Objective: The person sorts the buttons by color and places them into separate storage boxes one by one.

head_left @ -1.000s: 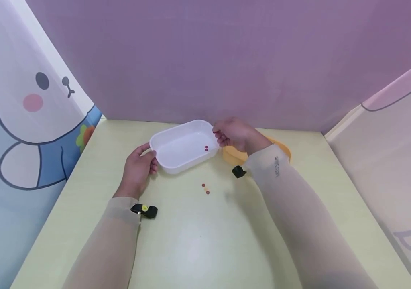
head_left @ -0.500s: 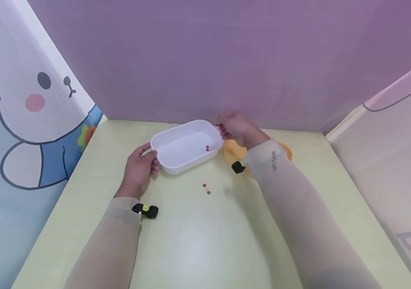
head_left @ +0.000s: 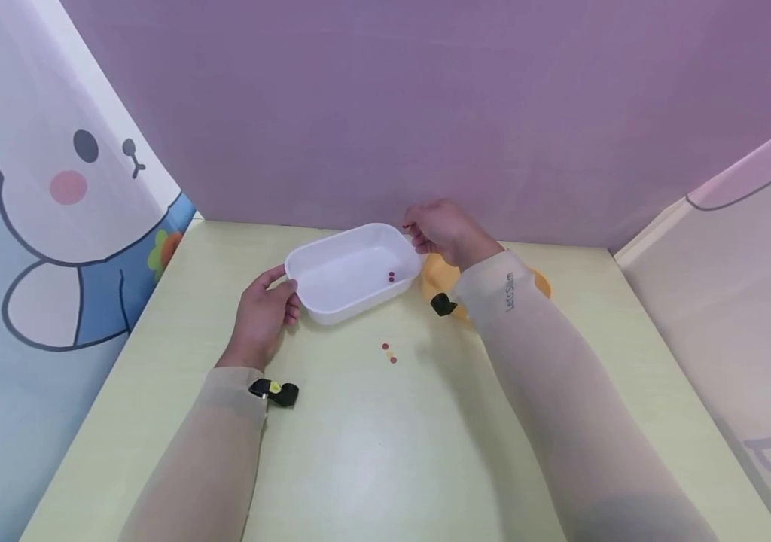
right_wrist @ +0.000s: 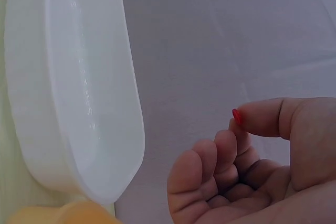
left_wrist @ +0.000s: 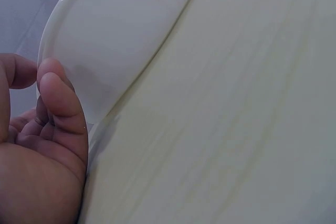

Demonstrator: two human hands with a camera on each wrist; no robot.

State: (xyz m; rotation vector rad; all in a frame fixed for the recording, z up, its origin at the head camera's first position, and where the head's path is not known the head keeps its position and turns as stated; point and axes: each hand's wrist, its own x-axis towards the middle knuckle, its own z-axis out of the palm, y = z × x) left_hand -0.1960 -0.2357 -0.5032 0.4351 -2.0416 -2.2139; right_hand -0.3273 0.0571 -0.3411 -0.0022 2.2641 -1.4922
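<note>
Gripping the white tray (head_left: 348, 275) mid-frame in the head view, your left hand (head_left: 262, 315) has tabletop (head_left: 358, 444) below it to the bottom edge; the right sleeve (head_left: 555, 369) reads "LetsSlim". Left wrist view: the rim meets that hand, far left. Right wrist view: your right hand (right_wrist: 262, 174) pinches a red piece (right_wrist: 237, 116), right, a gap from the tray's edge.

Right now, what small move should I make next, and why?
Probably ease your right hand left over the tray and release the red bit: it's pinched near the tray's right end, your left hand holds the other end, and two red dots show inside.
</note>
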